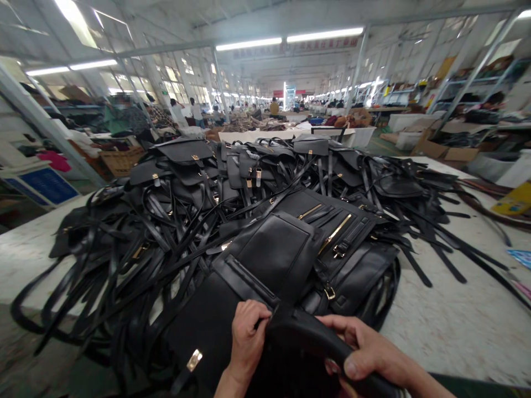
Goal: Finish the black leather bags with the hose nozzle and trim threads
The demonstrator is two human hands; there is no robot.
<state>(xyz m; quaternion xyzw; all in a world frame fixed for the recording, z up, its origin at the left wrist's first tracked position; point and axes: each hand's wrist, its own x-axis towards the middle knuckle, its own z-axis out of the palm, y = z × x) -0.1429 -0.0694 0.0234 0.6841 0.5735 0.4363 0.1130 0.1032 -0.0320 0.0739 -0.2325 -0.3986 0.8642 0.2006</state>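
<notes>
A black leather bag point(265, 254) lies in front of me at the near edge of a large pile of similar bags. My left hand point(249, 334) pinches the bag's edge beside its dark opening, fingers curled closed. My right hand point(360, 351) grips the thick black rim on the right of the opening, thumb on top and fingers partly hidden beneath. A gold clasp point(194, 360) shows on the flap to the left of my left hand. Behind the bag lies another one with gold zippers point(336, 233) and a buckle.
The pale table point(448, 315) carries the pile, with long black straps point(440, 260) trailing to both sides. A blue box point(45, 182) stands at the left. Cartons point(452, 152) and a yellow item point(514, 199) are on the right. Several people are in the background.
</notes>
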